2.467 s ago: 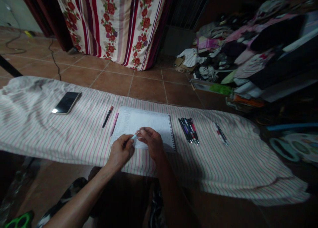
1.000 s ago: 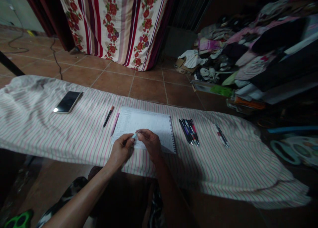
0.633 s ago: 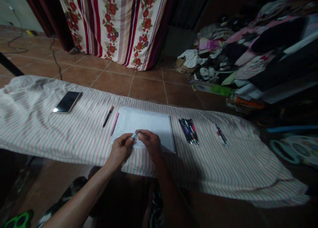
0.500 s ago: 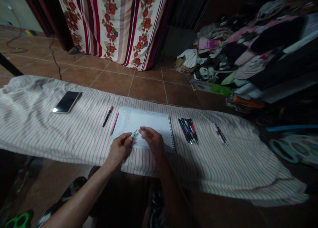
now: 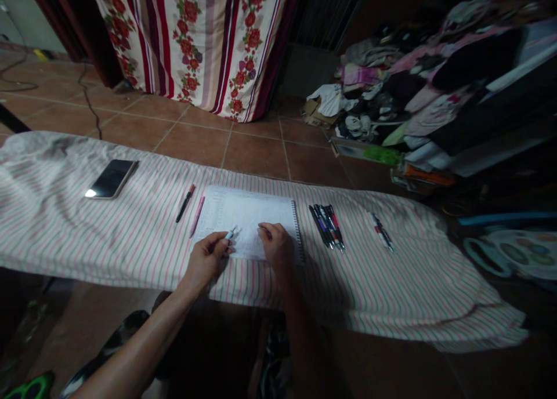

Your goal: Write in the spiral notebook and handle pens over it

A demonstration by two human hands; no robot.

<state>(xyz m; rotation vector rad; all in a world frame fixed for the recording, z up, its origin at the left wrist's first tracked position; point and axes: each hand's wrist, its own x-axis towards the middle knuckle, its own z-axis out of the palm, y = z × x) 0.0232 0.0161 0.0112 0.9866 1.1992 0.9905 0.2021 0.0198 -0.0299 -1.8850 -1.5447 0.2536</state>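
My left hand [image 5: 208,258] is closed around a light blue pen [image 5: 230,234], its tip pointing up over the near edge of a spiral notebook [image 5: 248,213]. My right hand [image 5: 275,247] rests on the notebook's lower right part with fingers curled; I cannot make out anything in them. The notebook lies open on a striped cloth [image 5: 108,236]. Left of it lie a black pen [image 5: 184,203] and a pink pen [image 5: 196,216]. A bunch of several pens [image 5: 326,226] lies to its right.
A phone [image 5: 110,179] lies face up at the cloth's left. More pens [image 5: 382,232] lie further right. A floral curtain [image 5: 195,39] hangs behind over the tiled floor [image 5: 256,149]. A heap of clothes [image 5: 426,91] fills the right side.
My hands were together on the blue pen. The right hand has let go and moved right onto the notebook. The left hand keeps the pen.
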